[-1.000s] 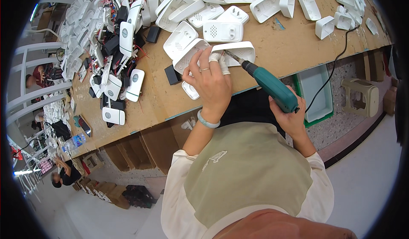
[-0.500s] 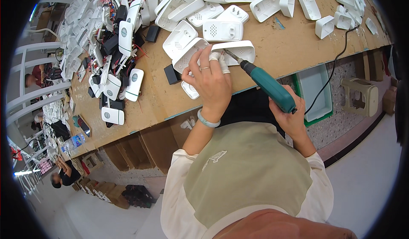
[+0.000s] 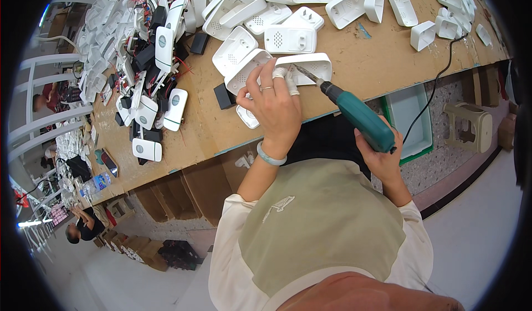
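Premises: a workshop assembling small electrical goods, on the following evidence. The brown work surface (image 3: 363, 50) carries a large quantity of like white plastic casings (image 3: 290, 39), loose and in heaps, several with plug prongs. Black blocks (image 3: 145, 58) with red wires lie piled among white parts at the left. A green power driver (image 3: 363, 120) is held at one casing. A beige plastic stool (image 3: 471, 125) and green-rimmed bin (image 3: 417, 155) stand on a speckled floor (image 3: 424, 175). Cardboard cartons (image 3: 152, 255) are lined up farther off, near a second person (image 3: 92, 226) in a dark top.
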Available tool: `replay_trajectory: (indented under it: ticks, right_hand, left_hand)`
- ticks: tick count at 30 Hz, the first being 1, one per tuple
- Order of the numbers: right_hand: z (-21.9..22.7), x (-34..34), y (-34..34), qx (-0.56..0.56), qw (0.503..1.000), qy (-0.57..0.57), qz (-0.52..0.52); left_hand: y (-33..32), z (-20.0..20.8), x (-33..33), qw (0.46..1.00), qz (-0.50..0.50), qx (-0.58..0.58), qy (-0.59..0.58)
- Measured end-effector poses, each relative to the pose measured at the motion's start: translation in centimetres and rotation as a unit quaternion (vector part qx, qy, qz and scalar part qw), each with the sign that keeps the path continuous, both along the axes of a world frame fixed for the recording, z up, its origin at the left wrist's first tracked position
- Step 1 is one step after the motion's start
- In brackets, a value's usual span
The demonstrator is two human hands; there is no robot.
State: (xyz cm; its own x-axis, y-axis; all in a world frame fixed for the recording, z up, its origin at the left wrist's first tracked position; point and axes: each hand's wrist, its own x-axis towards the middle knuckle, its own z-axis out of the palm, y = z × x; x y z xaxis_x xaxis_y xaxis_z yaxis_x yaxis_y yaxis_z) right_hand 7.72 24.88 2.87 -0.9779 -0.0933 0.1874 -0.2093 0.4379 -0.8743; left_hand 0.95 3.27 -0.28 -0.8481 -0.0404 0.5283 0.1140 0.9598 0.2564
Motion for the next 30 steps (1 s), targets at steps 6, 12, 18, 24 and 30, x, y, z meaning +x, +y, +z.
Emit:
replay_trajectory:
  ticks: [6,12,18,24,30]
  right_hand:
    - [-1.7,1.6,1.1,0.079,0.993,0.059,-0.071]
    - [-2.1,1.8,1.5,0.076,0.991,0.070,-0.081]
    - [-1.3,2.1,1.5,-0.050,0.989,-0.039,-0.131]
    - [-0.6,2.2,2.2,-0.129,0.976,-0.027,-0.172]
    - [-0.1,0.6,1.8,-0.147,0.978,-0.012,-0.146]
  left_hand:
    - [-0.1,-0.1,-0.1,1.000,-0.007,-0.008,0.003]
    - [0.2,0.2,-0.1,1.000,0.001,-0.005,-0.006]
    - [-0.1,0.4,0.8,0.998,-0.014,0.055,-0.010]
    - [-5.0,5.7,6.5,0.936,-0.101,0.298,-0.159]
    - [-19.4,4.5,16.8,0.757,-0.056,0.560,-0.332]
